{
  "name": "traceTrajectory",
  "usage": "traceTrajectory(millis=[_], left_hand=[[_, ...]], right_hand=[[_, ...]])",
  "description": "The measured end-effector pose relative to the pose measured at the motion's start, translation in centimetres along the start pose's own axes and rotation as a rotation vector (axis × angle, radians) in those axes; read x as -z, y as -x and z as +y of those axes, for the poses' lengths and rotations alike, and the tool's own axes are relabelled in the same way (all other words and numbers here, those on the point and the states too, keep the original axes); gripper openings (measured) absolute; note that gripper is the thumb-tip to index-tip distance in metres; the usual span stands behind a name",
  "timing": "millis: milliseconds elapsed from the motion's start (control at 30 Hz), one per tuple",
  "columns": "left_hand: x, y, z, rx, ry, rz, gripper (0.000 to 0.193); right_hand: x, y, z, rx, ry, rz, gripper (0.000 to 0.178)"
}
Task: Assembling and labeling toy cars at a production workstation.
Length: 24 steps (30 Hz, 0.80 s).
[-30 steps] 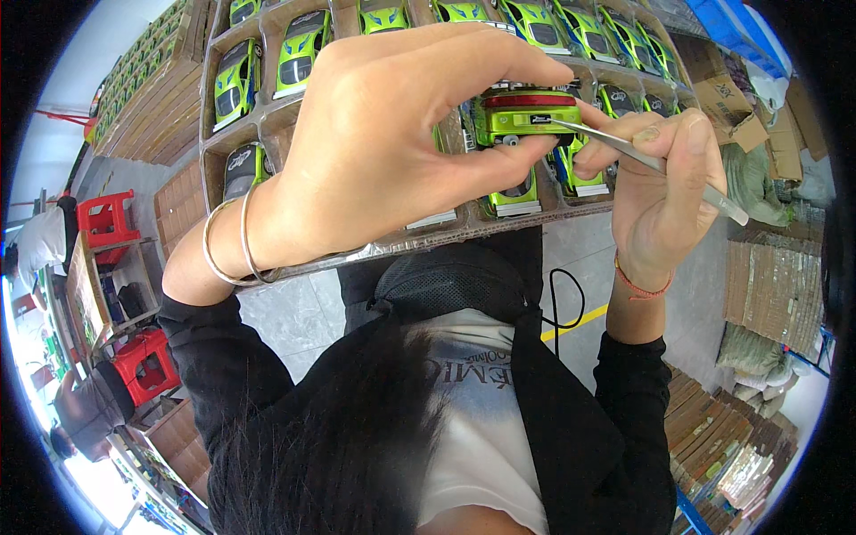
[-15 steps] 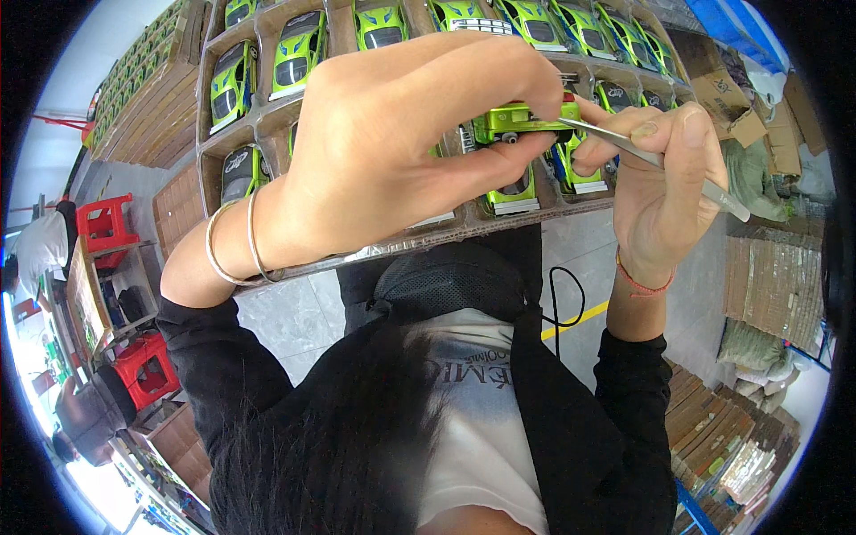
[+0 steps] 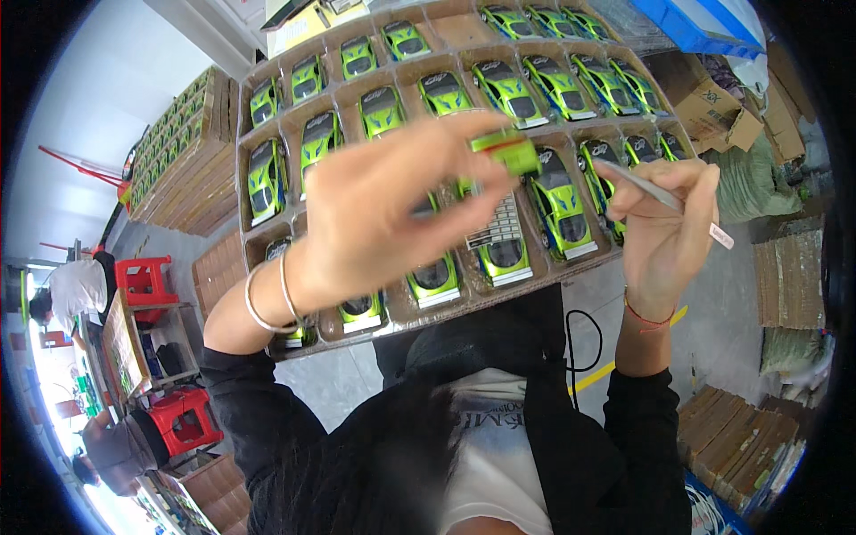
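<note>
My left hand (image 3: 379,205), blurred by motion, grips a green toy car (image 3: 508,152) between thumb and fingers, its end with a red strip showing. My right hand (image 3: 669,232) is closed around metal tweezers (image 3: 649,187), apart from the car and pointing up and left. Below both hands lies a brown compartment tray (image 3: 462,32) filled with green toy cars that have blue markings and dark windows. Partly under my left hand, a sheet with rows of small white rectangles (image 3: 499,223) lies over a car in the tray.
More trays of cars are stacked (image 3: 183,143) at the far left. Red stools (image 3: 147,281) and two people stand or sit beside a bench at the left. An open cardboard box (image 3: 713,111), a blue bin (image 3: 704,27) and cardboard stacks (image 3: 789,276) line the right.
The tweezers have come away from the toy car and moved slightly down. My left hand has shifted with the car, now blurred. The view has tilted, showing more of the tray.
</note>
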State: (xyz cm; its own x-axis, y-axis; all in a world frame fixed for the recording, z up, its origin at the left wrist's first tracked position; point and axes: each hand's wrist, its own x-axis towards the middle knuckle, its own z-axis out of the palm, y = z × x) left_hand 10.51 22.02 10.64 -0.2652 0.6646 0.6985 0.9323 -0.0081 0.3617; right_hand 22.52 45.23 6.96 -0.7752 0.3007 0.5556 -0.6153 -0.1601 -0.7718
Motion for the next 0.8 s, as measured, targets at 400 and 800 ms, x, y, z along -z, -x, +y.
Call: traceTrajectory(millis=[400, 800], left_hand=[[-9.1, -9.5, -20.8, 0.2, -0.417, 0.06, 0.027], [-13.4, -14.2, -24.9, 0.203, -0.221, -0.374, 0.037]], right_hand=[[3.7, 2.5, 2.0, -0.334, 0.459, -0.028, 0.024], [4.0, 3.1, 2.6, -0.204, 0.286, -0.059, 0.026]])
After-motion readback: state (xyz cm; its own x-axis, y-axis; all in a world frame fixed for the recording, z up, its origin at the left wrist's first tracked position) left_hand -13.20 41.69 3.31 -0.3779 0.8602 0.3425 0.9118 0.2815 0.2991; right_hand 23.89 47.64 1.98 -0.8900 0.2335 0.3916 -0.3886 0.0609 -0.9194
